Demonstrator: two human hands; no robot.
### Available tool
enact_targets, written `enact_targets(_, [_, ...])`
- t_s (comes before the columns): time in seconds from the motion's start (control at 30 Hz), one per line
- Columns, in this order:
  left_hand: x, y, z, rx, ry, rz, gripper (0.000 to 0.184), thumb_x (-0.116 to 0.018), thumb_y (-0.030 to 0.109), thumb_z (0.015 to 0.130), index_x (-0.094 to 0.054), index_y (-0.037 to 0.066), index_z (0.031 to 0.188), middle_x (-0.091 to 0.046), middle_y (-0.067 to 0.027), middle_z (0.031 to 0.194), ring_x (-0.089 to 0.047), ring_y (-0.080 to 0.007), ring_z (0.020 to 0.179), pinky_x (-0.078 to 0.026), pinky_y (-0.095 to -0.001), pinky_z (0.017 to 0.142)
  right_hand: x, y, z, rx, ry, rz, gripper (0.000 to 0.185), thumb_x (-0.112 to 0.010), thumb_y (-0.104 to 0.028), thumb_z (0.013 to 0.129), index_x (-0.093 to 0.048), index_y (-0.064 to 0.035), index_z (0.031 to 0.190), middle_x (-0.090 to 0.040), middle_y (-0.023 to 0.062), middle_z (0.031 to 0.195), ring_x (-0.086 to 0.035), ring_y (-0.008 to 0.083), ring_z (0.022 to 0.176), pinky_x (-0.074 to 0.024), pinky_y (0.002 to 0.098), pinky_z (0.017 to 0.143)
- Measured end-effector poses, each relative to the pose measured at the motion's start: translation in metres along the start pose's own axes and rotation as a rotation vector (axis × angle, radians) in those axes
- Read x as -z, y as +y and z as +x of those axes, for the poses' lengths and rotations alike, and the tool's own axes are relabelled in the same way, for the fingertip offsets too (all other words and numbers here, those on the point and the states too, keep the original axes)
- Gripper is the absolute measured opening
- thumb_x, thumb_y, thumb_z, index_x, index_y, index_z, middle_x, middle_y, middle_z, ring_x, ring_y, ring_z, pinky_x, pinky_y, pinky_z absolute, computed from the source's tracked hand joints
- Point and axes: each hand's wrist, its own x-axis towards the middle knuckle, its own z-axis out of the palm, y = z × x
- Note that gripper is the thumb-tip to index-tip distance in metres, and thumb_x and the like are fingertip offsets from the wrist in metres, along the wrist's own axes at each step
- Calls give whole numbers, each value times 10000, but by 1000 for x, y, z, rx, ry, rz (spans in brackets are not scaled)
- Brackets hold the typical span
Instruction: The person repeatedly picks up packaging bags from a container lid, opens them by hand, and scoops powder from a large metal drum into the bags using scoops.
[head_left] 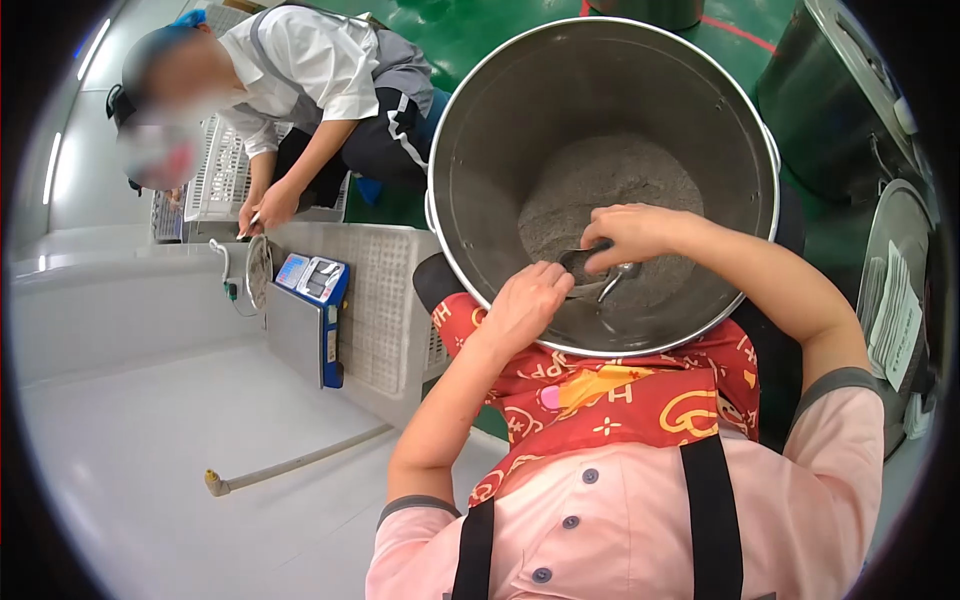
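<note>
A large steel pot (465, 150) stands between my knees, with grey, powdery or pasty material (640, 170) covering its bottom. Inside it, my right hand (632, 236) pinches a small dark object (578, 262) whose kind I cannot make out. My left hand (530, 302) is over the near left rim, its fingers curled at the near side of the dark object; what they hold is hidden. A shiny metal utensil, perhaps a spoon (612, 284), lies just below my right hand, partly over the grey material.
To the left, a blue digital scale (322, 285) stands by a white plastic crate (385, 345). A co-worker (310, 70) leans over at upper left, hands near a round metal container (258, 272). A pipe (300, 462) runs along the white surface. Steel equipment (840, 110) stands at right.
</note>
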Motion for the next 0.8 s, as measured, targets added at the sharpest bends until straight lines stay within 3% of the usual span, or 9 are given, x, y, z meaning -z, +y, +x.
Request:
enact_targets(0.03, [2,0,3,2,11,22,169,-542,-14,653,-484,18,808,-539,-121,864,-554,-290,810,-467,-373,709,2,-2,7,-142,8,-9,265,-610,-280,773,-678,-26,802,-653,169,824,-631,318,804,-499,404,751])
enact_targets(0.13, [5,1,7,28,36,15,168,-533,-15,662,-468,20,813,-528,-131,841,-551,-296,755,-458,-386,667,-18,-13,12,-64,136,-140,245,-596,-260,766,-681,-31,746,-646,156,728,-636,323,725,-510,408,696])
enact_targets(0.17, [8,4,3,33,25,-1,172,-533,-16,663,-465,20,817,-526,-134,837,-549,-301,755,-458,-389,667,-16,-27,6,68,129,-189,279,-581,-292,788,-679,-34,745,-649,167,754,-637,322,747,-508,405,698])
enact_targets(0.27, [27,6,0,0,26,-47,197,-534,-9,671,-469,10,855,-540,-154,866,-557,-330,803,-466,-393,698,40,-25,3,-210,169,-99,303,-553,-296,842,-677,-27,778,-654,143,769,-638,304,744,-498,391,687])
enact_targets(0.33, [41,12,-5,-22,-11,-61,211,-526,0,681,-484,7,887,-553,-165,908,-562,-338,861,-470,-395,745,63,8,9,-61,212,533,531,-445,-501,902,-700,-36,886,-673,101,885,-620,207,846,-464,343,800])
enact_targets(0.4, [60,20,-7,-59,-36,-67,202,-506,9,705,-489,-2,906,-558,-173,971,-559,-344,925,-467,-399,806,76,-11,7,38,199,1009,520,-379,-423,959,-661,14,974,-656,97,975,-583,211,985,-421,296,895])
enact_targets(0.43, [67,22,-10,-90,-19,-61,209,-512,15,705,-487,-5,912,-559,-174,986,-560,-340,934,-468,-393,813,54,8,24,183,-109,1307,540,-319,-428,973,-593,18,1104,-638,88,1036,-573,200,1006,-408,316,918])
enact_targets(0.63, [134,29,-44,-124,76,-211,131,-519,49,792,-472,-16,896,-545,-177,924,-564,-345,864,-476,-402,729,-79,50,40,-68,-517,320,488,-423,-421,922,-578,-13,1141,-642,115,1034,-589,209,992,-424,320,899])
enact_targets(0.8, [204,46,-89,-23,291,-159,110,-592,21,757,-550,9,859,-587,-130,912,-588,-306,864,-492,-383,749,-161,99,44,-29,-642,59,480,-509,-414,879,-566,-39,1172,-645,137,1032,-603,217,981,-437,324,883])
